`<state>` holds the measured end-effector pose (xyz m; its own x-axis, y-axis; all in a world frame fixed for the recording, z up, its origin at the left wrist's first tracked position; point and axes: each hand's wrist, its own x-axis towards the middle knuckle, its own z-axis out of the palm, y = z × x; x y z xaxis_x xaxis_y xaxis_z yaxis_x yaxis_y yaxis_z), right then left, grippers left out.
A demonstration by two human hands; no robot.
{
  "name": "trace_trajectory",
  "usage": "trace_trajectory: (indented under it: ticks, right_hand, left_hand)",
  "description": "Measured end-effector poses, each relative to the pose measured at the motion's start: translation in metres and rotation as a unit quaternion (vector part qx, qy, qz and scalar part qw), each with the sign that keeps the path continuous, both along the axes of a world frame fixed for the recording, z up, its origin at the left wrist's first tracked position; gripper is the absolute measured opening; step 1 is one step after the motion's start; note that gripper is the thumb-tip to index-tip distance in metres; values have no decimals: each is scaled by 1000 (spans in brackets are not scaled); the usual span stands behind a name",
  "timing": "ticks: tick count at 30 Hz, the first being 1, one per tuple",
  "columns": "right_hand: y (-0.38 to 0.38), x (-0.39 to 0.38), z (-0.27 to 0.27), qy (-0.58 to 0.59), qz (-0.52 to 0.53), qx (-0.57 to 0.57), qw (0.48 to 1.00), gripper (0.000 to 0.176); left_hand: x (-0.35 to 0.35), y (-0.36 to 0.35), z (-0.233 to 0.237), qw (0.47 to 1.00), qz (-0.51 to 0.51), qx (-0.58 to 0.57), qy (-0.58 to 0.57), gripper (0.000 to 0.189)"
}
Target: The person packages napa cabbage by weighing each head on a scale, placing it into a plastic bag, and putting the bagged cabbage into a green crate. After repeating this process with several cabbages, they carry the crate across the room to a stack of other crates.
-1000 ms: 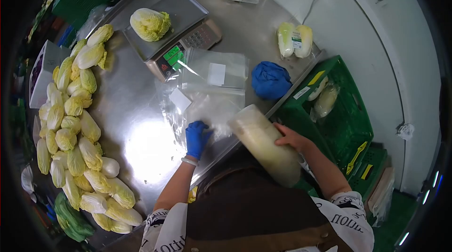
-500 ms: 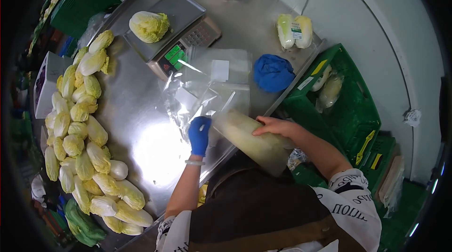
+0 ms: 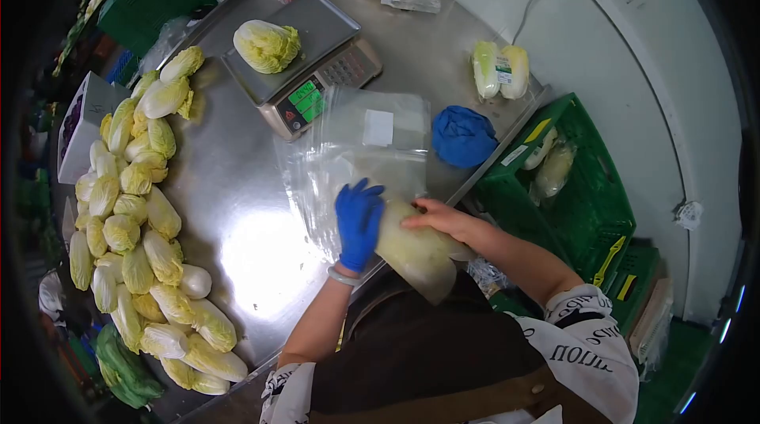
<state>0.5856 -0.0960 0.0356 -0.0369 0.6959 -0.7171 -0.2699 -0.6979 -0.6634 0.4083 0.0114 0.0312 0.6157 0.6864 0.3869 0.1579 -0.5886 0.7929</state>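
My left hand (image 3: 358, 221), in a blue glove, lies flat with fingers spread on the upper end of a bagged cabbage (image 3: 416, 256) at the near edge of the steel table (image 3: 237, 218). My bare right hand (image 3: 434, 220) grips the same cabbage from the right side. The cabbage lies in a clear plastic bag, its lower end hanging over the table edge toward my body. A stack of clear plastic bags (image 3: 360, 143) lies just beyond both hands.
A scale (image 3: 305, 56) with one cabbage (image 3: 267, 45) on its pan stands behind the bags. Several loose cabbages (image 3: 138, 210) line the table's left side. A blue cloth (image 3: 463, 136) and a wrapped cabbage pair (image 3: 500, 69) lie right. Green crate (image 3: 582, 210) stands beside the table.
The bagged cabbage came down from being held upright at my right to lying on the table edge. My left hand moved from the bags onto the cabbage.
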Motion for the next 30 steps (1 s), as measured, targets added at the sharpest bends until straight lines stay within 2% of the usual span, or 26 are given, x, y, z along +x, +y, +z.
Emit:
trace_trajectory:
  ticks: [1, 3, 4, 5, 7, 8, 9, 10, 11, 12, 13, 15, 18, 21, 25, 26, 28, 29, 30]
  right_hand:
    - [4, -7, -6, -9, -45, 11, 999, 47]
    - [11, -15, -13, -18, -112, 45, 992, 44]
    - [13, -21, -11, -15, -139, 67, 988, 43]
    - [14, -26, -9, -12, -167, 89, 982, 43]
    - [13, -34, 17, -1, -145, 88, 986, 48]
    - [14, -39, 24, 16, -145, 92, 985, 50]
    - [14, -46, 27, 32, -147, 94, 984, 52]
    - [15, -54, 30, 23, -149, 88, 985, 54]
    - [18, -61, 33, 12, -150, 82, 985, 55]
    - [23, -65, 36, 0, -151, 80, 985, 56]
    - [27, -66, 41, -19, -142, 96, 985, 58]
    - [30, -71, 50, -51, -125, 122, 983, 63]
    - [18, -84, 31, -170, -37, 167, 970, 67]
    - [-2, -90, 47, -249, 100, 222, 937, 69]
    - [-14, -100, 68, -172, 170, 185, 953, 66]
    - [-15, -102, 84, -194, 164, 211, 944, 65]
    - [-14, -106, 121, -235, 154, 264, 923, 62]
    - [-15, -111, 130, -314, 178, 312, 879, 61]
    - [-13, -116, 137, -390, 200, 358, 824, 61]
  left_hand:
    - [4, -3, 17, 999, -43, 30, -6, 14]
    - [9, -13, 43, 986, -163, 19, 16, 14]
    - [2, -7, 42, 977, -209, 29, 28, 26]
    - [-7, -2, 44, 993, -119, 4, -2, 32]
    - [-22, 4, 51, 995, 60, -42, -68, 44]
    - [-20, 6, 62, 960, 220, -136, -112, 61]
    - [-20, 10, 58, 927, 273, -209, -148, 56]
    - [-34, 12, 54, 832, 169, -499, -175, 54]
    - [-50, 8, 49, 649, 46, -736, -187, 53]
    - [-53, -7, 43, 636, 24, -746, -196, 50]
    - [-56, -19, 50, 660, 47, -729, -177, 50]
    - [-71, -39, 66, 645, 37, -756, -107, 50]
    - [-97, -58, 81, 520, 30, -844, -132, 51]
    - [-121, -68, 79, 601, 79, -793, -56, 52]
    - [-146, -74, 59, 696, 145, -703, 35, 50]
    - [-150, -72, 56, 698, 168, -693, 67, 51]
    - [-170, -59, 44, 780, 118, -597, 146, 50]
    - [-176, -55, 43, 813, 92, -544, 185, 51]
    - [-175, -55, 44, 809, 112, -572, 80, 48]
